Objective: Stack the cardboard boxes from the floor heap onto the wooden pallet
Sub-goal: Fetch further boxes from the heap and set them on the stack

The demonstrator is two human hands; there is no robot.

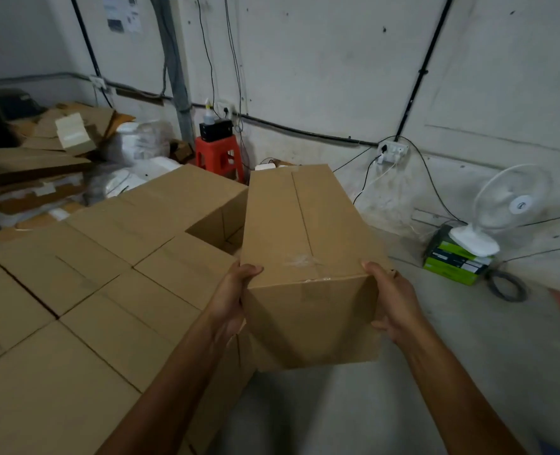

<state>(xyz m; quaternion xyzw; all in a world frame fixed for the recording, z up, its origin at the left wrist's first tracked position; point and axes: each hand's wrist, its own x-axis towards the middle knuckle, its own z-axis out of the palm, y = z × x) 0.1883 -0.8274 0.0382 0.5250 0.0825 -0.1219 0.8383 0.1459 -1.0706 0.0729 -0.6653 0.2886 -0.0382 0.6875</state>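
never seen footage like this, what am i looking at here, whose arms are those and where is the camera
There is no machine here. The single picture comes from a wide-angle camera worn on a person's head, looking forward and down, so the two bare arms reaching in from the bottom are the wearer's own.

The left hand and the right hand grip opposite sides of one closed, taped cardboard box, lifted clear of everything else.

To the left is a stack of similar boxes packed side by side, with a gap at its far corner, just left of the held box. The pallet is not visible.

Behind are flattened cardboard, a red stool and a concrete wall with cables. On the floor to the right stands a white fan.
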